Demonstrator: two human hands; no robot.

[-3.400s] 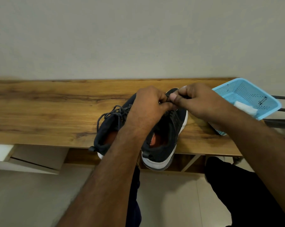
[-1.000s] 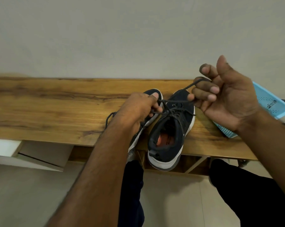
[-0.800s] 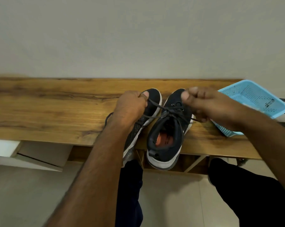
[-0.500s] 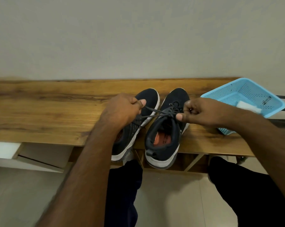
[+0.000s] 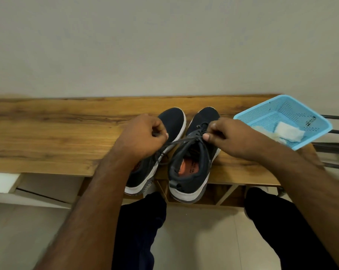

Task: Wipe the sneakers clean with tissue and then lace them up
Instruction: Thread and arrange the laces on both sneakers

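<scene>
Pinching lace ends: left hand, right hand.

Both forearms are bare from the frame's lower edge up to the wrists, with no sleeve, watch, band or ring showing on the left hand or the right hand. The fingers have short, plain nails. Lower down, both legs wear dark, nearly black trousers of plain cloth.

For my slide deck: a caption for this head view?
Both hands, left hand and right hand, pull the lace tight on the right sneaker.
</scene>
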